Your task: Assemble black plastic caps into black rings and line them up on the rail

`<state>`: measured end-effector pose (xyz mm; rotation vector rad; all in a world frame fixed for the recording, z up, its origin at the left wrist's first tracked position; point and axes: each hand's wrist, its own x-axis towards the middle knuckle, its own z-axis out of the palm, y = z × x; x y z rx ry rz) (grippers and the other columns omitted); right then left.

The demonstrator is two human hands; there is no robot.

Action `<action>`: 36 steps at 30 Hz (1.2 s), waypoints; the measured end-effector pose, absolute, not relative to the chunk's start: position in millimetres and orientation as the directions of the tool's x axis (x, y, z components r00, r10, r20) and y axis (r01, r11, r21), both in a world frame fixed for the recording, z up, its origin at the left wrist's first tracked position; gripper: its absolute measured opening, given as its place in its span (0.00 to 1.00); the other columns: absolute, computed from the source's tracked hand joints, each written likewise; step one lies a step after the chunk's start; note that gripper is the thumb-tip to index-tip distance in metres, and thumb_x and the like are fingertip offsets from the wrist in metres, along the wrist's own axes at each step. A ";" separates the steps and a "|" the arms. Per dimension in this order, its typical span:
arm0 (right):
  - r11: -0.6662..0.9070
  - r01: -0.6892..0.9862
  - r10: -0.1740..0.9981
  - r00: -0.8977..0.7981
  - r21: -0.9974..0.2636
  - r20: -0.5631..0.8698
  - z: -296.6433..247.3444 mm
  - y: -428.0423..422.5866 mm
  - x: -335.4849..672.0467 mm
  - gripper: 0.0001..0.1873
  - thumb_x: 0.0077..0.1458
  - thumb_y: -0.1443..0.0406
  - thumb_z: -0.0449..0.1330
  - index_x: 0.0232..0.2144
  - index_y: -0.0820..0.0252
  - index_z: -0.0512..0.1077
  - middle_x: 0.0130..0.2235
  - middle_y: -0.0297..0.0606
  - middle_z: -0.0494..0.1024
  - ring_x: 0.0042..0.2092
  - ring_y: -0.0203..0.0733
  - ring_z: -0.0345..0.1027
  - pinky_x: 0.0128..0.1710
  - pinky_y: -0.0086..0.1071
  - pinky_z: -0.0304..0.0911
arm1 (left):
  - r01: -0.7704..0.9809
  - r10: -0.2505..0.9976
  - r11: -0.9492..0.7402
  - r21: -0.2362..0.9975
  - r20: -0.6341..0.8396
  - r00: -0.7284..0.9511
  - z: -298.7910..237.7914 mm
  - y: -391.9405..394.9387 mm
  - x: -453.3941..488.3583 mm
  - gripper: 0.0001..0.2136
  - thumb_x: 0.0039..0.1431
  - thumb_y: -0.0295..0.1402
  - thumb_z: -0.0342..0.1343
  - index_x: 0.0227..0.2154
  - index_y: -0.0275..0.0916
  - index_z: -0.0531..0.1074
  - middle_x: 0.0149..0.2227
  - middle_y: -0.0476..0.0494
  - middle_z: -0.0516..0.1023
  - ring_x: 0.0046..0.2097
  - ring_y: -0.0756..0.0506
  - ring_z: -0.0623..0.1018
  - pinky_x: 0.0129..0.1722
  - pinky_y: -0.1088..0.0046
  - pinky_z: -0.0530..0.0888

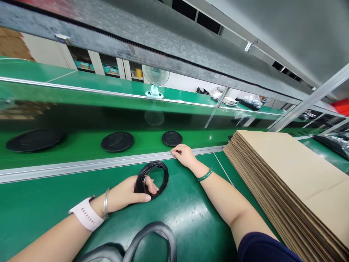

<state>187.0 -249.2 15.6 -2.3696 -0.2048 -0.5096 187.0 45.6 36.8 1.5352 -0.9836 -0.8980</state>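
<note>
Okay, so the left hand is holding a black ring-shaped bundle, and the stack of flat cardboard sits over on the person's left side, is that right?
Not quite: the stack of flat cardboard sits on the person's right side, as the head view shows. The left hand is indeed holding a black ring-shaped bundle.

1. Cardboard stack (297, 160): flat brown sheets, right side.
2. Fan (155, 75): pale green, standing on far counter (109, 84), green top.
3. Overhead shelf (163, 31): grey, slants across top.
4. Cabinets (95, 62): white frames, behind counter; blue-green bins (110, 69) inside, yellow item (139, 73) nearby, unclear.
5. Plastic-wrapped goods (252, 100): counter, right of fan.
6. Red object (342, 106): right edge, cut off.
</note>
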 end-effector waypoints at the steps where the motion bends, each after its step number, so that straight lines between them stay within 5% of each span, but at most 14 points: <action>1: -0.745 0.282 0.007 0.909 -0.604 0.416 15.6 -249.2 187.0 0.09 0.57 0.75 0.65 0.33 0.56 0.80 0.35 0.33 0.78 0.40 0.42 0.70 0.43 0.33 0.64 | -0.139 -0.917 -0.116 0.983 -0.052 0.395 36.3 45.0 185.8 0.12 0.50 0.39 0.67 0.34 0.39 0.74 0.40 0.43 0.82 0.49 0.39 0.79 0.64 0.52 0.62; 6: -0.737 0.282 0.001 0.909 -0.614 0.416 15.7 -249.3 186.6 0.10 0.57 0.76 0.65 0.34 0.56 0.80 0.35 0.33 0.78 0.41 0.41 0.69 0.43 0.33 0.64 | -0.052 -0.875 -0.149 0.987 -0.107 0.472 35.3 44.2 181.2 0.18 0.46 0.37 0.69 0.38 0.40 0.68 0.38 0.42 0.83 0.47 0.38 0.80 0.51 0.55 0.74; 18: -0.727 0.265 -0.012 0.917 -0.634 0.398 14.2 -250.2 187.6 0.09 0.57 0.75 0.65 0.34 0.55 0.80 0.35 0.32 0.78 0.40 0.41 0.69 0.41 0.32 0.64 | -0.109 -0.899 -0.098 0.989 -0.041 0.435 31.0 48.2 185.5 0.19 0.58 0.49 0.58 0.42 0.38 0.69 0.42 0.37 0.83 0.44 0.41 0.79 0.48 0.62 0.74; 25: -0.731 0.262 -0.016 0.917 -0.631 0.400 14.2 -250.4 186.9 0.09 0.57 0.75 0.65 0.34 0.55 0.80 0.35 0.33 0.78 0.39 0.41 0.70 0.41 0.32 0.65 | -0.053 -0.897 -0.115 0.992 -0.080 0.436 28.1 46.3 185.7 0.18 0.55 0.45 0.63 0.41 0.38 0.71 0.44 0.37 0.83 0.45 0.40 0.81 0.48 0.61 0.76; 30: -0.756 0.250 -0.019 0.915 -0.605 0.402 15.0 -251.3 189.5 0.09 0.57 0.73 0.64 0.34 0.54 0.80 0.36 0.32 0.79 0.39 0.40 0.72 0.41 0.31 0.67 | -0.165 -0.896 -0.128 0.978 -0.043 0.443 32.6 45.4 185.5 0.14 0.51 0.40 0.66 0.38 0.40 0.76 0.43 0.41 0.84 0.48 0.39 0.80 0.53 0.58 0.74; 33: -0.799 0.168 -0.118 0.897 -0.577 0.425 18.7 -275.0 193.9 0.08 0.57 0.72 0.64 0.34 0.54 0.80 0.38 0.34 0.79 0.43 0.42 0.72 0.48 0.34 0.66 | -0.197 -0.889 -0.159 0.967 -0.053 0.456 33.4 45.8 185.8 0.14 0.49 0.40 0.67 0.38 0.40 0.77 0.42 0.42 0.83 0.48 0.38 0.80 0.53 0.58 0.74; 36: -0.825 -0.056 -0.373 0.802 -0.563 0.466 23.5 -321.4 194.5 0.11 0.57 0.71 0.60 0.41 0.59 0.79 0.45 0.41 0.78 0.50 0.48 0.68 0.57 0.41 0.61 | -0.216 -0.880 -0.183 0.959 -0.062 0.471 31.2 46.4 186.5 0.14 0.49 0.40 0.67 0.38 0.41 0.78 0.43 0.42 0.83 0.48 0.38 0.80 0.53 0.57 0.75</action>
